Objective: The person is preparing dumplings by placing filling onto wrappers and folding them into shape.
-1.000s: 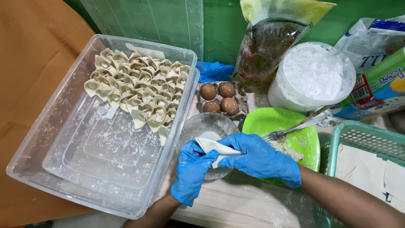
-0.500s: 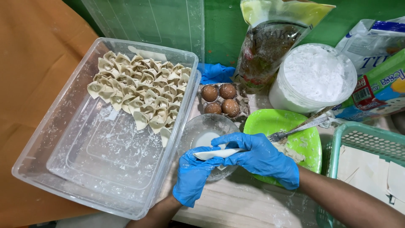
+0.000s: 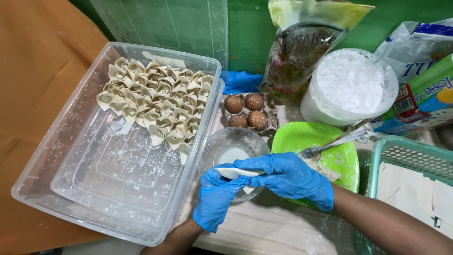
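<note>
Both my hands wear blue gloves and meet over a small glass bowl [image 3: 232, 146]. My left hand [image 3: 214, 198] and my right hand [image 3: 288, 177] pinch a pale folded dumpling wrapper [image 3: 232, 173] between them. To the left stands a clear plastic tub [image 3: 85, 179], floury inside, with several folded dumplings [image 3: 153, 106] packed in rows at its far end. A green plate [image 3: 302, 137] with filling and a fork [image 3: 330, 144] lies just behind my right hand.
Several brown eggs [image 3: 246, 111] sit in a carton behind the bowl. A white tub of flour [image 3: 351, 85], a filled plastic bag [image 3: 302, 52] and packets stand at the back. A teal basket [image 3: 410, 156] holding flat wrappers is at the right.
The view has shifted slightly. My hands have closed further over the wrapper, which is now folded flatter between the fingers.
</note>
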